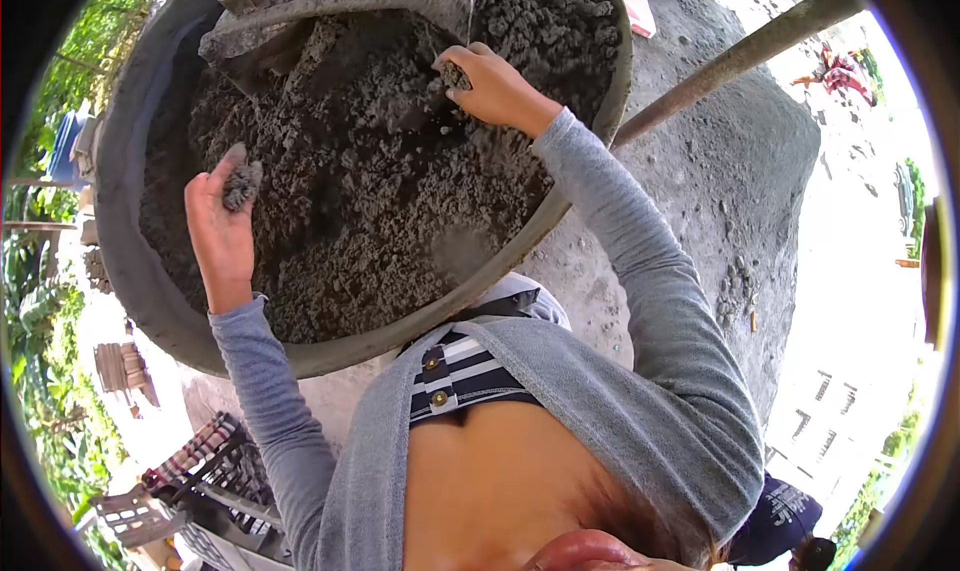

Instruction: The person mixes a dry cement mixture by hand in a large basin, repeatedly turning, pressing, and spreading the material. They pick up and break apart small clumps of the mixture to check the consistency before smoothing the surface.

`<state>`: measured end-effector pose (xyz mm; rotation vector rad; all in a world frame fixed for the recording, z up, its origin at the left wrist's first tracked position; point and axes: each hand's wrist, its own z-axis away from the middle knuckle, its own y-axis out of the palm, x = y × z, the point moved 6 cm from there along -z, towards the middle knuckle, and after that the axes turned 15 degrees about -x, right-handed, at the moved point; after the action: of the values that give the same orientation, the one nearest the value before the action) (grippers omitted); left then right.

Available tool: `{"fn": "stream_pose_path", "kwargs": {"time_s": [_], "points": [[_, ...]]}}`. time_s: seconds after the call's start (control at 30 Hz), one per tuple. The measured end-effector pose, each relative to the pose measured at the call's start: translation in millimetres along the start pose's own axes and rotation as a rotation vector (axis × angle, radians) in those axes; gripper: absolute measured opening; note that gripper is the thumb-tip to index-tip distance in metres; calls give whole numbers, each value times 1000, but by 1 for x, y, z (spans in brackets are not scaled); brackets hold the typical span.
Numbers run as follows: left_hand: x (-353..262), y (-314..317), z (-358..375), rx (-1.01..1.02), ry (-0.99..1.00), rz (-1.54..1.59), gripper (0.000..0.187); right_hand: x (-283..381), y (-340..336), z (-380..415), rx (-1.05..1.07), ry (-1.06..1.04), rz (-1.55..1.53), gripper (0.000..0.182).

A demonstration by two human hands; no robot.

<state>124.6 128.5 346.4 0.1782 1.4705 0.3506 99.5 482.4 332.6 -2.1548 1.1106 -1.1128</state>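
A large round mixing pan [350,349] holds dark grey, crumbly mortar-like mix [380,201]. Over its left side, my left hand [220,236] is turned palm up, its fingers curled around a grey clump of mix [241,186]. Farther up and to the right, my right hand [495,89] is closed around another clump of mix [456,75], partly covered by the fingers. This hand is just above the mix and close to a mix-caked metal blade [340,9] that crosses the far part of the pan.
A long pole [740,63] slants up from the pan's right side. Beside it lies a broad grey heap of sand-like material [720,161]. Plastic crates [140,519] and a checked cloth [195,451] are at lower left. A dark cap [778,516] shows at lower right.
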Motion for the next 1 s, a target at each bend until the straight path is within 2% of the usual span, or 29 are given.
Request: {"fn": "stream_pose_path", "kwargs": {"time_s": [0.03,0.07,0.1,0.13,0.17,0.23,0.27,0.3,0.33,0.37,0.4,0.43,0.47,0.5,0.57,0.6,0.67,0.7,0.77,0.8,0.83,0.87,0.9,0.97,1.0], "points": [[-12,-11,0,-122,188,-28,49,15,-11,-9,8,0,-5,32],[-25,-20,3,-240,378,-58,48,27,-21,-20,156,27,-52,31],[-28,-23,6,-241,377,-60,48,41,-27,-27,301,52,-97,31],[-34,-26,10,-284,448,-76,47,43,-37,-35,154,102,-187,30],[-38,-31,15,-329,516,-91,46,45,-32,-38,157,99,-182,30],[-27,-42,16,-385,517,-130,45,44,-46,-47,-416,2,-243,33],[-14,-42,13,-267,356,-104,46,48,-34,-45,-506,-269,-197,28],[-5,-41,13,-152,197,-78,47,49,-36,-44,-502,-264,-204,28],[-10,-36,15,-192,32,-105,47,46,-25,-44,-191,-166,-154,26],[-17,-30,17,-206,26,-120,47,43,-12,-38,121,-69,-109,24],[-32,-28,17,-261,197,-101,48,40,-24,-44,-104,-33,-186,22],[-42,-33,20,-324,367,-87,48,44,-42,-51,-331,-117,-191,24],[-46,-37,20,-287,478,-83,47,44,-47,-55,-311,47,-225,23],[-44,-40,18,-314,476,-108,47,40,-47,-53,-291,213,-255,22],[-29,-19,15,-67,385,-273,46,52,-21,-39,48,-24,-285,17],[-27,-20,18,-85,376,-288,46,55,-18,-36,64,-21,-305,17],[-18,-18,17,-19,172,-107,44,46,-18,-36,71,256,-363,17],[-15,-20,15,-34,166,-110,44,37,-24,-39,-31,308,-510,15],[-24,-20,14,-33,418,-167,45,20,-12,-31,-188,433,-627,15],[-11,-16,12,40,287,-223,45,8,-2,-24,-184,442,-630,15],[3,-7,16,200,120,-264,46,23,9,-19,1,-27,-401,21],[4,-4,20,181,102,-325,46,36,25,-4,183,-491,-155,27],[4,-1,23,164,83,-387,46,38,25,-6,186,-488,-156,27],[-9,-17,5,31,262,-306,46,14,24,-20,177,116,-356,30],[-9,-30,-5,-20,259,-189,46,4,23,-25,77,227,-407,30]]}}
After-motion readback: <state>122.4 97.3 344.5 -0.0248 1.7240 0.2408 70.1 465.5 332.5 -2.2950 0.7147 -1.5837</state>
